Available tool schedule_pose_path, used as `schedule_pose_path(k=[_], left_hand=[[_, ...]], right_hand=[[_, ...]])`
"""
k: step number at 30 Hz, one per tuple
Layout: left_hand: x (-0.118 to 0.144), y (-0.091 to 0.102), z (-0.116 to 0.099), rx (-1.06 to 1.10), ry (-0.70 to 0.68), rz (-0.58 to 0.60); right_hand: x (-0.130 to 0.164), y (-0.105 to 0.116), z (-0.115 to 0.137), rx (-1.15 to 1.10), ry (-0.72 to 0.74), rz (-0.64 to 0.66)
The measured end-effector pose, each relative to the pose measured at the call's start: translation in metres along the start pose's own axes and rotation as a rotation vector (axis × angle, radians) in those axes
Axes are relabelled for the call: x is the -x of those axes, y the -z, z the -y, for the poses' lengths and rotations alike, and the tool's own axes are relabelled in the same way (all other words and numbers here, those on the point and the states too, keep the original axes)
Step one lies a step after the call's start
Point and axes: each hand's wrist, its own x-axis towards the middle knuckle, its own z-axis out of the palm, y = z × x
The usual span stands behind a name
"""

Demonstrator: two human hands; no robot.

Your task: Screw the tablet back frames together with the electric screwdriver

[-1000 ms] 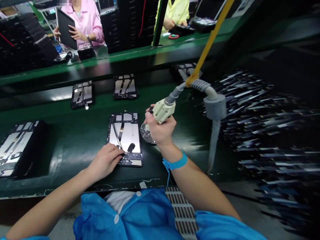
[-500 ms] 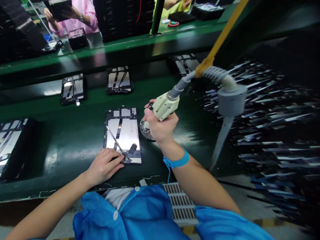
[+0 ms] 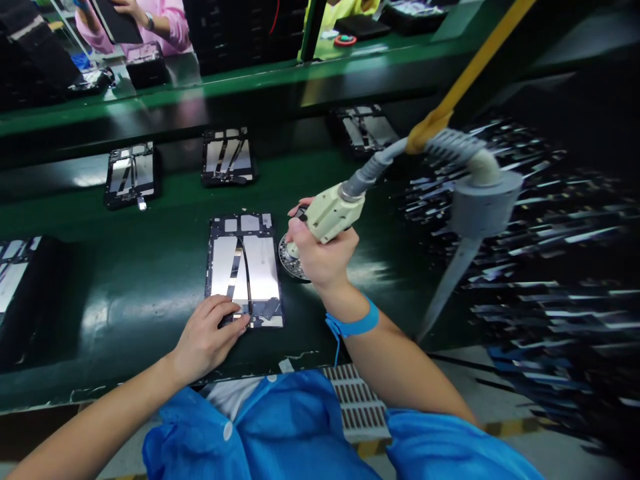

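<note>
A tablet body (image 3: 227, 263) with its back off lies before me, white battery and black ribbon cables showing. My left hand (image 3: 210, 327) rests over its lower left corner, fingers bent. Thumb and forefinger meet the lower end of a thin black ribbon cable (image 3: 247, 273), which runs up across the battery; their exact hold is partly hidden. In my right hand (image 3: 325, 257) is a cream electric screwdriver (image 3: 333, 212), gripped with closed fingers. Its lower end is hidden by the hand, over a round dish of small screws (image 3: 294, 267) just right of the tablet.
Several more opened tablets, such as this one (image 3: 227, 155), lie on the green bench (image 3: 135, 267). A grey cable (image 3: 385, 157) hangs from a yellow strap (image 3: 465, 80). Many dark and silvery strips (image 3: 545, 233) crowd the right side. Across the bench, a person in pink (image 3: 170, 27) handles a tablet.
The ribbon cable, which slanted up to the left, now lies nearly upright along the battery. My left hand stays at the tablet's lower edge. The screwdriver has hardly moved.
</note>
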Motion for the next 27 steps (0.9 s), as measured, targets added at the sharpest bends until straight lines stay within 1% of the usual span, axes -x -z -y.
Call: schedule_pose_path(k=[3,7,10,13,17,21,27], left_hand=[[-0.004,-0.004,0.004,-0.043,0.05,-0.03],[-0.021,-0.008,0.028,-0.079,0.111,-0.085],[-0.03,-0.011,0.041,-0.028,0.108,-0.13],[-0.029,-0.015,0.041,-0.042,0.129,-0.143],[-0.023,-0.017,0.034,-0.066,0.192,-0.116],[-0.024,-0.015,0.036,-0.007,0.191,-0.107],[-0.025,-0.014,0.038,0.018,0.197,-0.092]], right_hand=[[-0.003,0.004,-0.004,0.039,0.007,0.011],[-0.011,0.008,-0.01,0.065,0.026,-0.04],[-0.017,0.007,-0.016,0.084,0.038,-0.061],[-0.02,0.004,-0.022,0.087,0.032,-0.054],[-0.02,-0.001,-0.027,0.086,0.034,-0.026],[-0.019,-0.004,-0.027,0.064,0.039,-0.012],[-0.019,-0.004,-0.029,0.083,0.023,-0.011]])
